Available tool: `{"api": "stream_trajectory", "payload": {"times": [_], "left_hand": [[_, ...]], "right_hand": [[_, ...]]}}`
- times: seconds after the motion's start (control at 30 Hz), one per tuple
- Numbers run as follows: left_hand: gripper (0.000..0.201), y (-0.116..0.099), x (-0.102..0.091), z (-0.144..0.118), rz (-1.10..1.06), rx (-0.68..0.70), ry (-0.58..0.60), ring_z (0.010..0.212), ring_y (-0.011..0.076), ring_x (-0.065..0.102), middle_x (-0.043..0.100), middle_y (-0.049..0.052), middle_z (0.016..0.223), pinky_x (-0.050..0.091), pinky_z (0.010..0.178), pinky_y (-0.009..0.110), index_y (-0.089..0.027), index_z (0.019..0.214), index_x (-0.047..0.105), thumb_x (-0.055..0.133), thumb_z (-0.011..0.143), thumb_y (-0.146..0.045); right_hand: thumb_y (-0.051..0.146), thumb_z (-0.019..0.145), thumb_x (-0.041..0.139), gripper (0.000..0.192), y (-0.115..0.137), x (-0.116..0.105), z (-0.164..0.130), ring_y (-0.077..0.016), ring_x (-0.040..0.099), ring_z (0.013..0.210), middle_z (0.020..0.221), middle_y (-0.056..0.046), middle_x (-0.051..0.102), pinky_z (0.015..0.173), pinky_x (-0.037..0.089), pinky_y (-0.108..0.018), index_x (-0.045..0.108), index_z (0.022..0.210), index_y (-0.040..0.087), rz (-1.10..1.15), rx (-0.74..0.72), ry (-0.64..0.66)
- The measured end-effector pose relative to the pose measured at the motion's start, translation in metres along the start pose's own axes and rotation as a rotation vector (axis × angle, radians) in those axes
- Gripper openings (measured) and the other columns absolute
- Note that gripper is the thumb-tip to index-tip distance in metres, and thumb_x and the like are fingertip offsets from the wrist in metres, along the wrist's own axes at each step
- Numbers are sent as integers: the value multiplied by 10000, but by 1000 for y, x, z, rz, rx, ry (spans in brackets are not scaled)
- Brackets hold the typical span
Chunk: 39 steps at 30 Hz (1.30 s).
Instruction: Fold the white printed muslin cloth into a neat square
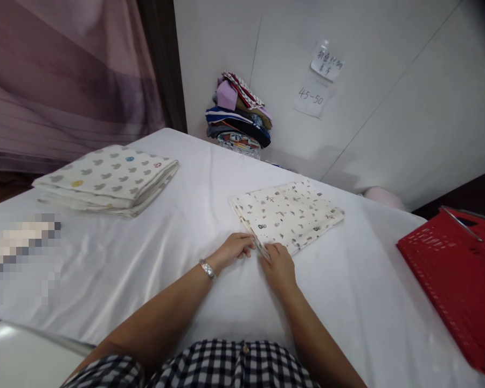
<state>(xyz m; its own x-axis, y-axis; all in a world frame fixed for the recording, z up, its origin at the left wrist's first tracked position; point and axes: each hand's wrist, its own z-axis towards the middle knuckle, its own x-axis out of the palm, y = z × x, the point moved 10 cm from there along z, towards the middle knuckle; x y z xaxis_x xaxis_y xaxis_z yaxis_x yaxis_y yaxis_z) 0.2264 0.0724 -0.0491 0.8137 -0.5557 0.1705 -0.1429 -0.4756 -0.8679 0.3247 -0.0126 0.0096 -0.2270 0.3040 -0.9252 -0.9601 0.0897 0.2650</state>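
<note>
A folded cream cloth (291, 213) with small printed figures lies flat on the white-covered table (210, 215). My left hand (236, 247) is at its near left edge, fingers curled and pinching the layered border. At the near corner, my right hand (281, 265) grips the cloth, with thumb and fingers closed on the edge. Further left lies a thicker folded cloth (113, 175) with grey mouse-head shapes and a few coloured ones; neither hand touches it.
At the right stands a red plastic basket (452, 280) with a metal handle. A pile of folded clothes (240, 118) sits beyond the table's far edge, against the wall. Paper notes (327, 63) are stuck on the wall. A pinkish curtain (73, 81) hangs at the left.
</note>
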Motion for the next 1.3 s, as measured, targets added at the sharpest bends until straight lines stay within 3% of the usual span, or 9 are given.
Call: {"api": "stream_trajectory", "payload": {"times": [0.17, 0.33, 0.47, 0.7, 0.83, 1.03, 1.13, 1.3], "left_hand": [[274, -3, 3, -1, -58, 19, 36, 487, 58, 514, 634, 28, 748, 267, 407, 186, -120, 917, 639, 649, 747, -334], [250, 0, -3, 4, -73, 17, -8, 501, 59, 527, 653, 44, 809, 309, 418, 183, -118, 984, 620, 626, 771, -249], [284, 3, -7, 8, -112, 20, -45, 505, 59, 530, 667, 65, 859, 317, 415, 184, -122, 1033, 604, 619, 777, -245], [203, -6, -2, 7, -161, 99, 28, 482, 36, 484, 623, 15, 808, 291, 416, 179, -138, 877, 642, 644, 717, -263], [174, -15, -15, 15, -210, 160, -34, 462, 27, 446, 599, -1, 777, 275, 419, 184, -141, 845, 639, 632, 707, -248], [265, -23, -43, 25, -201, 152, -272, 543, 61, 509, 631, 30, 851, 358, 485, 202, -145, 934, 653, 650, 691, -251], [232, -28, -45, 27, -127, 147, -313, 563, 75, 517, 641, 32, 851, 364, 489, 208, -153, 893, 664, 648, 687, -260], [196, -33, -42, 32, -35, 125, -344, 518, 75, 482, 616, 22, 743, 329, 460, 203, -146, 827, 650, 651, 693, -288]], "right_hand": [[158, 878, 448, 249, -6, -7, -1, -209, 541, 911, 956, -78, 615, 785, 442, -314, 624, 1054, 181, 62, 8, -80], [236, 907, 432, 246, -23, -23, 0, -178, 558, 908, 965, -63, 615, 778, 456, -287, 612, 1067, 184, 235, 41, -233], [260, 909, 440, 246, -25, -23, 1, -171, 565, 876, 946, -54, 614, 755, 454, -280, 616, 1067, 191, 236, 56, -228], [183, 883, 446, 260, -9, -13, 1, -186, 557, 884, 943, -61, 630, 778, 455, -298, 653, 1037, 208, 113, -38, -109], [177, 879, 432, 292, -10, -19, 1, -194, 556, 925, 998, -81, 628, 801, 463, -311, 644, 1080, 190, 119, -43, -160], [88, 806, 444, 361, -2, -13, -3, -207, 548, 931, 1010, -84, 626, 824, 471, -331, 644, 1091, 183, 110, -105, -128], [42, 770, 422, 435, -2, -14, -7, -207, 544, 950, 1022, -80, 622, 836, 472, -337, 630, 1122, 191, 103, -121, -129], [47, 779, 416, 412, -7, -26, -12, -212, 536, 967, 1033, -89, 620, 857, 467, -355, 638, 1101, 177, 121, -155, -239]]}}
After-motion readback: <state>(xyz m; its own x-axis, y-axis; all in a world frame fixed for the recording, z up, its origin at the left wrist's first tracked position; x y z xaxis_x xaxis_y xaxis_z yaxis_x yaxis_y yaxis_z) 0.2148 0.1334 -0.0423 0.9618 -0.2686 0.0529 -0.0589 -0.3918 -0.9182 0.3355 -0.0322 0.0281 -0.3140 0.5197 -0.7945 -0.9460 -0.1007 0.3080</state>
